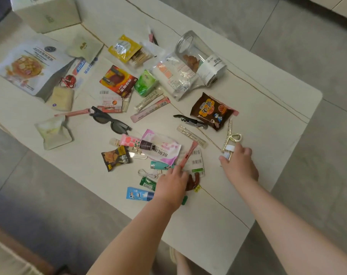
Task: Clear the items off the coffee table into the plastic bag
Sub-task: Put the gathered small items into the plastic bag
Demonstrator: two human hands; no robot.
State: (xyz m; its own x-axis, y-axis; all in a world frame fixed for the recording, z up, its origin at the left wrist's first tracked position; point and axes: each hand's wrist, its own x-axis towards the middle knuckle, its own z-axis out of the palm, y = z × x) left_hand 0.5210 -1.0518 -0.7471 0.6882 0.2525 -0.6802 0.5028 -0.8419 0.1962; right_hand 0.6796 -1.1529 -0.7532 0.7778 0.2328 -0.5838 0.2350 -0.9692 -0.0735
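Note:
The white coffee table (228, 215) is strewn with several small items. My left hand (171, 184) lies palm down over a brown hair clip (194, 181), its fingertips on a pink sachet stick (188, 154) and a teal tube (158, 165). My right hand (239, 161) is closed around a small white bottle (228, 150), right below a gold hair claw (231, 136). Close by lie a blue tube (138, 194), a green sachet (147, 183), a white cable (147, 173) and a pink Berlin pouch (162, 149). No plastic bag shows.
Farther off lie black sunglasses (109, 121), a corkscrew (190, 121), a brown snack bag (212, 111), a tipped clear jar (200, 56), a large food pouch (29, 64) and a cardboard box (45, 14). Grey tiled floor surrounds the table.

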